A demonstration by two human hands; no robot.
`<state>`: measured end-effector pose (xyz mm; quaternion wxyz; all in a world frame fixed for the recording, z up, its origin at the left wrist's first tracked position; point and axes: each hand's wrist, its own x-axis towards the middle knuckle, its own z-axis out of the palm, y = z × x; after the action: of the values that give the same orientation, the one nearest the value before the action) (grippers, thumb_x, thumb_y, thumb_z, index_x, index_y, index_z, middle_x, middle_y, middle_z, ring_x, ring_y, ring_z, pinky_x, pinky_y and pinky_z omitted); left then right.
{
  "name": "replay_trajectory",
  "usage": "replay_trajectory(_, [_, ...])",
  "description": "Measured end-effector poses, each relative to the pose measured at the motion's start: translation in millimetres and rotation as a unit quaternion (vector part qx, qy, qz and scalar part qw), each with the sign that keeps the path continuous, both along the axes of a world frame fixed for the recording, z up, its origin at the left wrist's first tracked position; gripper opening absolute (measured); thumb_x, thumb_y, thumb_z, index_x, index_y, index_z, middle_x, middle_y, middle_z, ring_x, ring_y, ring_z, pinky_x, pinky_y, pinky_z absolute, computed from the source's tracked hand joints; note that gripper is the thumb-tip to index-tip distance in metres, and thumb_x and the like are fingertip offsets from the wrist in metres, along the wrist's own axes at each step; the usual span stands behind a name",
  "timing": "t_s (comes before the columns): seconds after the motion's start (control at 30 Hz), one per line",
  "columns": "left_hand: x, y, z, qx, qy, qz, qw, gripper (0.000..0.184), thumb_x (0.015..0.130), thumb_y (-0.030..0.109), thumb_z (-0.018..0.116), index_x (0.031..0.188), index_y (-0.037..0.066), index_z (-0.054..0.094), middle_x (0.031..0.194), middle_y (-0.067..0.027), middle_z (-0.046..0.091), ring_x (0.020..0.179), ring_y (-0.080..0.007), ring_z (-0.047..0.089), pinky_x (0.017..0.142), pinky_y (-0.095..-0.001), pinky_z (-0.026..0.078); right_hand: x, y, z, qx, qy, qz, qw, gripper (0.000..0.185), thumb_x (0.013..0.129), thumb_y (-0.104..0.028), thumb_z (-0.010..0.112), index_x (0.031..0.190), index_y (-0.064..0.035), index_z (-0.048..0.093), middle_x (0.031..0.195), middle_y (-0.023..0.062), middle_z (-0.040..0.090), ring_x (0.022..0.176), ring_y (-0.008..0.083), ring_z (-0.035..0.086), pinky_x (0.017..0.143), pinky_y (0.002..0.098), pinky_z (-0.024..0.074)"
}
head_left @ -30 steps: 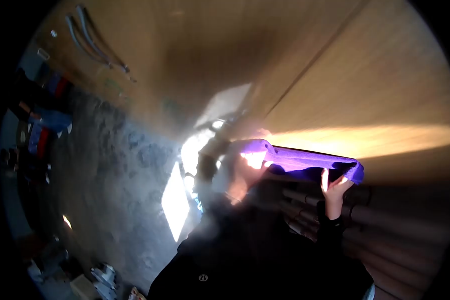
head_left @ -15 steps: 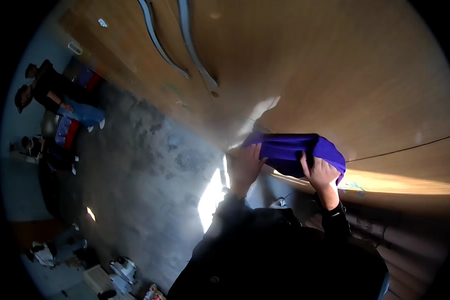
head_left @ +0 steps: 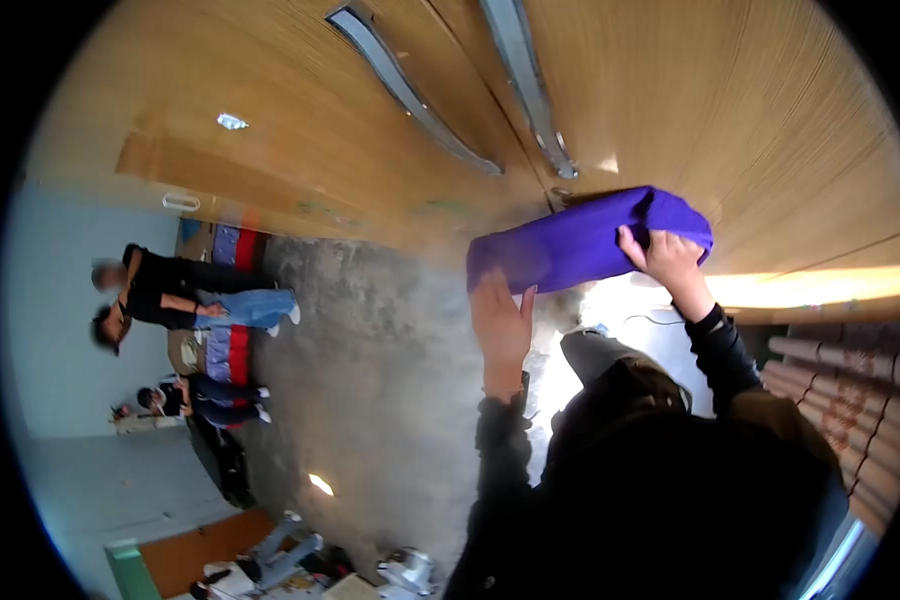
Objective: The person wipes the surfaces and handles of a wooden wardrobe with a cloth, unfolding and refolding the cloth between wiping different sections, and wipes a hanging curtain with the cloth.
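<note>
I have the folded purple cloth held up on a slant in front of the wooden cabinet doors, just beyond the lower ends of two curved metal handles; whether it touches the wood, I can't tell. The right hand has a clear grip, fingers curled over the far end with the thumb on the near face, pinching the cloth between them. The left hand lies against the other end, thumb apart from the fingers; it is blurred, and I can't tell whether that grip closes on the fabric or only supports it.

To hold this well, I would keep both ends level, get the left thumb opposite its fingers, and apply light, even tension so the folds don't slip or sag. I'd also keep the cloth clear of the handle tips, which could catch an edge.

I can make out no brand or label on the cloth. The green marks on the wood and the reddish pattern on the curtain give me no readable writing.
</note>
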<state>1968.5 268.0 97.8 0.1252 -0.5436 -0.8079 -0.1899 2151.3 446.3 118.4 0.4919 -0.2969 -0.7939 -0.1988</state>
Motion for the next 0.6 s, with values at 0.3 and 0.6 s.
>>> replay_trajectory(0.3, [-92,-45,-3,0.142,0.101,0.006,0.985,0.067,0.080,0.045,0.058,0.119,-0.008,0.044,0.115,-0.0272,0.048,0.101,-0.0451,0.049,0.087,-0.0520,0.039,-91,-1,-54,-0.138,0.104,0.004,0.985,0.044,0.065,-0.035,0.070,0.092,-0.0027,0.059,0.088,0.0141,0.061,0.076,0.0301,0.060,0.069,0.0370,0.0474])
replay_trajectory(0.6, [-199,9,24,0.078,0.032,-0.214,0.973,0.054,0.074,0.034,0.068,0.111,-0.002,0.050,0.105,-0.0188,0.054,0.093,-0.0370,0.054,0.083,-0.0437,0.044,-122,8,-123,-0.104,0.153,-0.093,0.978,0.061,0.065,-0.035,0.066,0.113,-0.0010,0.049,0.097,0.0155,0.058,0.085,0.0352,0.056,0.076,0.0437,0.0436])
